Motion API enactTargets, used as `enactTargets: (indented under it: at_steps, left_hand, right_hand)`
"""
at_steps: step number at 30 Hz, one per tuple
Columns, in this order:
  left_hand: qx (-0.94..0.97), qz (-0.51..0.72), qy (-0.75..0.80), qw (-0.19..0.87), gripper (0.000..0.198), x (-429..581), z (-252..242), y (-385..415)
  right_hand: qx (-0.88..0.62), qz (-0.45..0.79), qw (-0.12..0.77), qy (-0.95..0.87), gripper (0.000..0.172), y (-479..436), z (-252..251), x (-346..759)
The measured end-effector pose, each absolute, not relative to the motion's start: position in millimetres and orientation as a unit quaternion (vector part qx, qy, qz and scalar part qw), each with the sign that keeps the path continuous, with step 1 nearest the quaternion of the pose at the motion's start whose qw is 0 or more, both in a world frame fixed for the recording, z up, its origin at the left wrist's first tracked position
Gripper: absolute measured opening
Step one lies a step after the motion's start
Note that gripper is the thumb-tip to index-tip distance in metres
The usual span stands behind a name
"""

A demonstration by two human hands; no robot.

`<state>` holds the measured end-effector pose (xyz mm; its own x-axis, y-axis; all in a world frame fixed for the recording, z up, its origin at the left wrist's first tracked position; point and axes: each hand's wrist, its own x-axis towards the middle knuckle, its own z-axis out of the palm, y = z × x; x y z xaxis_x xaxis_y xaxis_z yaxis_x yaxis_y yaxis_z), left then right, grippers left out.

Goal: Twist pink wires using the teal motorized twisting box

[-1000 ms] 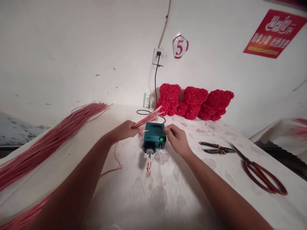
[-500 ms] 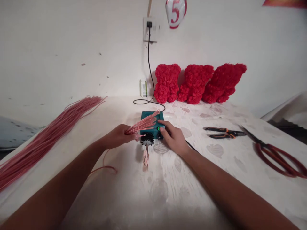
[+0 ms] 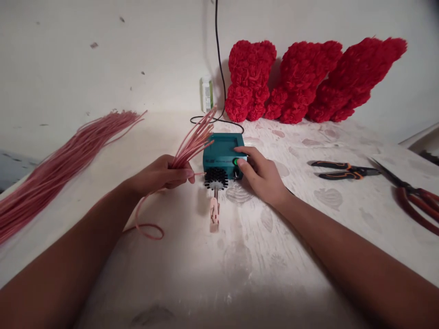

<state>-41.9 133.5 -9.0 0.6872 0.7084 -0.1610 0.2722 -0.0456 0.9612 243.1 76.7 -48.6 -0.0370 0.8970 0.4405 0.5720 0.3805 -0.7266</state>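
Note:
My left hand point(image 3: 174, 172) is closed round a bundle of thin pink cords point(image 3: 192, 144), whose ends fan up and to the right. From its fingertips one strand sticks out, its tip at the left edge of a round black bristle brush point(image 3: 216, 178). The brush sits on a shaft at the front of a small teal machine point(image 3: 224, 157). A pale pink clip point(image 3: 214, 212) is on the shaft's near end. My right hand point(image 3: 262, 176) grips the machine's right corner, index finger on top and thumb beside the green lit button point(image 3: 235, 161).
A long heap of pink cords point(image 3: 68, 160) lies at the left. Red rose-covered figures point(image 3: 252, 80) lean along the wall beside a small white-green bottle point(image 3: 207, 95). At the right lie black-orange pliers point(image 3: 338, 170) and large red-handled scissors point(image 3: 413, 196). A black cable point(image 3: 219, 50) runs up the wall.
The view has tilted down and come closer. My left hand has drawn left from the machine, and the cord bundle now points more upward, uncovering the machine's top. My right hand stays on the machine.

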Motion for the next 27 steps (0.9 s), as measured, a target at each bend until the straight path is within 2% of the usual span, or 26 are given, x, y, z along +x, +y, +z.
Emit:
enactTargets:
  at_steps: [7,14,20,27]
  left_hand:
    - [0.703,0.211,0.323,0.598,0.029,-35.2,-13.2,132.4]
    - [0.745,0.188,0.383,0.512,0.027,-32.4,-8.3,128.4]
    - [0.732,0.175,0.424,0.504,0.019,-37.7,-7.2,131.1]
    - [0.752,0.154,0.439,0.468,0.023,-39.8,-8.3,134.2]
  right_hand:
    - [-0.534,0.145,0.460,-0.695,0.037,82.9,-46.7,239.9]
    - [-0.520,0.181,0.463,-0.695,0.037,84.9,-47.0,242.4]
    - [-0.518,0.200,0.468,-0.688,0.038,84.0,-50.0,243.9]
    - [-0.515,0.162,0.468,-0.700,0.035,85.8,-48.0,243.9]
